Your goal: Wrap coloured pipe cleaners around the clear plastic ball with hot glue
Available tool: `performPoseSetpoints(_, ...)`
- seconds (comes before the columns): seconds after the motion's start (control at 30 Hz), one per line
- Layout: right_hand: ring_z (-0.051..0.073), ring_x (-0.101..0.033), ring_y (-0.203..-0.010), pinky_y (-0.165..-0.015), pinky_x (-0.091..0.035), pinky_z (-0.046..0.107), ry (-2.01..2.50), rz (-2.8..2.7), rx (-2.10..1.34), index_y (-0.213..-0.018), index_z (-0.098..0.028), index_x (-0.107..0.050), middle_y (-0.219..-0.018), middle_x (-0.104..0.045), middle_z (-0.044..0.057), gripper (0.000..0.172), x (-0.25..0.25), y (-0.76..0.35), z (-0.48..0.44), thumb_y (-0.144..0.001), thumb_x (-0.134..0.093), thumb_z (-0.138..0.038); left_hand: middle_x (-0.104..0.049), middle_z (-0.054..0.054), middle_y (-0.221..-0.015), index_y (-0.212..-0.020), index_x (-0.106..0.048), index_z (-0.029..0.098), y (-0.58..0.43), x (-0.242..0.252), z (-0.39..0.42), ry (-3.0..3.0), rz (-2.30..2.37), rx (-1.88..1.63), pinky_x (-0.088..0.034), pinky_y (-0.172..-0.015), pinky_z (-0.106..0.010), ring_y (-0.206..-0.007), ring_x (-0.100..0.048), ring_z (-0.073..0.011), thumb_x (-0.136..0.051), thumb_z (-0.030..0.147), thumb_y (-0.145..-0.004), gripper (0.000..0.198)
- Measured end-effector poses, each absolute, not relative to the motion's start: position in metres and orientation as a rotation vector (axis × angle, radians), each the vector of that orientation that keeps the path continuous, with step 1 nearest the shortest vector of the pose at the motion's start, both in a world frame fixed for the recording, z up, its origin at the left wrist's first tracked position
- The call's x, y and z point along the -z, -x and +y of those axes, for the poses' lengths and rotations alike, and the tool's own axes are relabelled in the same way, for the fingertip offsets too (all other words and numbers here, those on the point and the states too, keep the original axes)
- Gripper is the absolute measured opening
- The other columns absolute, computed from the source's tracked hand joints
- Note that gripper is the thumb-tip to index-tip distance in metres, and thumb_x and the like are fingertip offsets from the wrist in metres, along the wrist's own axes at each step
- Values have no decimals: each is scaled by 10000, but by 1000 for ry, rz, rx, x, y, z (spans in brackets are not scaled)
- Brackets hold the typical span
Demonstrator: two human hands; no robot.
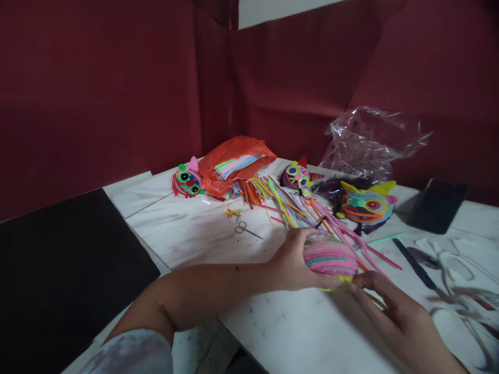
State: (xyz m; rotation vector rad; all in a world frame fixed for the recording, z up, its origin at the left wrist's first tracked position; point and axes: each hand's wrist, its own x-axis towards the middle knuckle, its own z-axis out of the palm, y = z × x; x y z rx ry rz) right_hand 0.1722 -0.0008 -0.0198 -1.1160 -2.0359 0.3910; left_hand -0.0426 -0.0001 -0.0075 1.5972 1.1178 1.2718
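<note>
Above the table's front part, my left hand (292,262) is closed around a ball (329,257) wrapped in rows of pink fuzzy pipe cleaner, with one green row. Part of its upper left looks clear and uncovered. At the lower right of the ball, my right hand (390,306) pinches a yellow pipe cleaner (345,279) between thumb and fingers, close against the surface. Its loose end seems to trail under my fingers. Behind the ball lies a spread of loose pipe cleaners (286,205) in many colours. Small scissors (247,229) rest left of them.
Decorated ball faces stand at the back left (187,181), back middle (296,175) and right (366,205). A red plastic bag (237,161) holds more pipe cleaners. Clear plastic wrap (370,140), a phone (438,205), a dark-handled tool (415,264) and white cables (460,270) lie right.
</note>
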Motion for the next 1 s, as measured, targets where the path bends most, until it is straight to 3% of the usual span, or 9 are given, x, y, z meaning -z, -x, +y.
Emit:
performPoseSetpoints(0.3, 159, -655, -620, -453, -514, 193, 1158, -2124, -457, -921, -216, -619, -827, -698, 47, 254, 29, -179, -2, -885, -562, -461, -465, -146, -1326, -1330, -451, 236, 43, 15, 4, -1569, 1131, -1256, -451, -1011, -519, -1185, -524, -340, -901, 412, -477, 980)
performPoseSetpoints(0.47, 127, -574, -501, -388, -444, 199, 1170, -2111, -369, -844, -222, -592, -710, -652, 14, 240, 20, -168, -7, -895, -550, -453, -456, -149, -1334, -1320, -443, 219, 44, 12, 4, -1586, 1100, -1250, -441, -1023, -510, -1202, -511, -340, -895, 387, -486, 963)
performPoseSetpoints(0.63, 123, -559, -517, -478, -462, 218, 1093, -2109, -229, -762, -221, -544, -625, -590, -18, 213, 10, -154, -9, -911, -536, -372, -466, -151, -1304, -1288, -425, 193, 44, 12, 5, -1577, 1122, -1234, -441, -1009, -475, -1199, -507, -320, -868, 330, -522, 895)
performPoseSetpoints(0.73, 114, -521, -498, -462, -435, 219, 1070, -2089, -184, -749, -216, -520, -613, -560, -25, 212, 9, -152, -7, -918, -522, -344, -480, -149, -1283, -1276, -411, 183, 45, 13, 8, -1562, 1061, -1212, -455, -983, -456, -1166, -530, -307, -843, 308, -559, 846)
performPoseSetpoints(0.9, 109, -497, -494, -454, -411, 216, 1067, -2086, -171, -740, -215, -497, -601, -528, -32, 215, 8, -153, -7, -924, -518, -327, -472, -154, -1306, -1289, -401, 183, 49, 15, 13, -1592, 998, -1164, -429, -1005, -453, -1192, -511, -320, -826, 419, -597, 846)
performPoseSetpoints(1.0, 111, -492, -499, -450, -396, 217, 1041, -2103, -156, -721, -219, -479, -595, -519, -31, 228, 5, -152, -9, -922, -515, -323, -484, -144, -1315, -1297, -407, 196, 49, 12, 12, -1583, 1036, -1132, -419, -1014, -453, -1198, -508, -317, -841, 372, -569, 866)
